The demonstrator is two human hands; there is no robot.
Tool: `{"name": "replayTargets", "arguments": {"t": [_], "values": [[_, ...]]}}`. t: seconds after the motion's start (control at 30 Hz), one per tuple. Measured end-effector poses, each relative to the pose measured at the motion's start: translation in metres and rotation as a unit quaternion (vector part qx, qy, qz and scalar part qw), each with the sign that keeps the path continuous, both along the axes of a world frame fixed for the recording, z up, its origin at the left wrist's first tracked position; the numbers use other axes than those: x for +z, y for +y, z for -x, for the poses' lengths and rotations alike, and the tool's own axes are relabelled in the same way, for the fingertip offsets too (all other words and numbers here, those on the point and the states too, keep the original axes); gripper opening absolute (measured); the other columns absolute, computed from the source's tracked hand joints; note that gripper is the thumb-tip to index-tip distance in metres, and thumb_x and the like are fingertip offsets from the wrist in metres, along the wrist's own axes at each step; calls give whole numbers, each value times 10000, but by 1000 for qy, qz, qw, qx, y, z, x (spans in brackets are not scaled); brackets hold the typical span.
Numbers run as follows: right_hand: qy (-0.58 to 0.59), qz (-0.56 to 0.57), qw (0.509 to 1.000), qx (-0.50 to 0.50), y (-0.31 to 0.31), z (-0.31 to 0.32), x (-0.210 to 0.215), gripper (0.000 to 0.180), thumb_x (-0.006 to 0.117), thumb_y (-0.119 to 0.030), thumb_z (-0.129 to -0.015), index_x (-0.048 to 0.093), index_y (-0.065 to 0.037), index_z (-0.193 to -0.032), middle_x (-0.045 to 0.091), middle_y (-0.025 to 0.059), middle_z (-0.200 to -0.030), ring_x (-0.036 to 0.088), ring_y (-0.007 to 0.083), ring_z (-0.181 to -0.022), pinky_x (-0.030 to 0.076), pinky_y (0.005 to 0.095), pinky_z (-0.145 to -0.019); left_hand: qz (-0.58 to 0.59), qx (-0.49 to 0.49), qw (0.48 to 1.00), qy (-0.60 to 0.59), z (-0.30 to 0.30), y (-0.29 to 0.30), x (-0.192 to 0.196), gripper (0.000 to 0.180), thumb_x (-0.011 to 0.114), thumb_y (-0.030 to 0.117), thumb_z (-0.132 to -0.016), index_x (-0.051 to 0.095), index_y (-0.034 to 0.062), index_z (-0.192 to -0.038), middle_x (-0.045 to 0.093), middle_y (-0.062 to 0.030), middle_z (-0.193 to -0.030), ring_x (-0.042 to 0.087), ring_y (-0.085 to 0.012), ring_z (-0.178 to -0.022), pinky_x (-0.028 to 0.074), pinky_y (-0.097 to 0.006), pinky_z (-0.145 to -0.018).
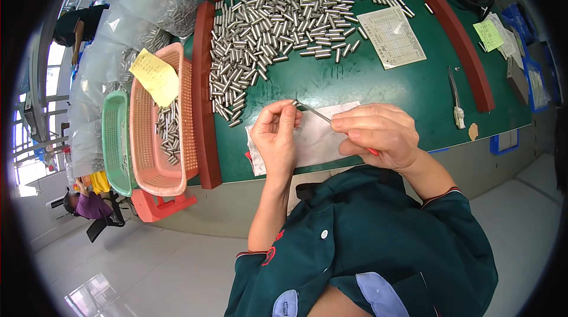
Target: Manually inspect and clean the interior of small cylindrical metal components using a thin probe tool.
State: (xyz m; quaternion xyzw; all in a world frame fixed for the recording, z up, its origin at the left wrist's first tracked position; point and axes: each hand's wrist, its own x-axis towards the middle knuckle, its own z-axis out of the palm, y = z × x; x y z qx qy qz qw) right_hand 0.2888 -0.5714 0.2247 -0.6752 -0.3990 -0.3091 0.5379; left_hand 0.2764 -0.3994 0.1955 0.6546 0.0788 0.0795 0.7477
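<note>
My left hand [276,139] is closed, pinching a small metal pin [295,103] between thumb and forefinger; most of the pin is hidden. In my right hand [381,130] is a thin metal rod-shaped tool [315,113] with a red end showing below the fingers. The tool slants left, its tip meeting the pin at my left fingertips. Whether the tip is inside the pin or only against it, I cannot tell. Under both hands a whitish cloth [316,145] lies on the green tabletop [284,83]. Beyond them spreads a large heap of short metal pins [290,15].
Red-brown rails [206,98] border the work area. Left stand a pink basket [151,169] with pins and a yellow note, a green basket [112,104], and bags of pins [157,6]. A printed sheet [391,36] lies ahead; a knife [455,98] lies right.
</note>
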Motion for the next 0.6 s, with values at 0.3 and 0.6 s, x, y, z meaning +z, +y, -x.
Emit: {"name": "replayTargets", "arguments": {"t": [0.3, 0.6], "values": [[5, 53, 999, -4, -2, 2, 3, 347, 687, -183, -735, 495, -47, -990, 639, 119, -888, 651, 271, -758, 539, 319, -578, 42, 8, 999, -14, -1, 2, -4, 107, 582, 59, -837, 589, -19, -909, 608, -64, -758, 554, -93, -661, 449, -207, -611], [15, 1, 999, 49, -10, 5, 3, 301, 739, -130, -670, 536, -54, -880, 635, 108, -931, 639, 290, -787, 534, 318, -611, 60, 2, 998, -13, -2, 4, -2, 145, 556, 75, -856, 569, -25, -961, 596, -92, -811, 524, -115, -695, 431, -217, -656]]}}
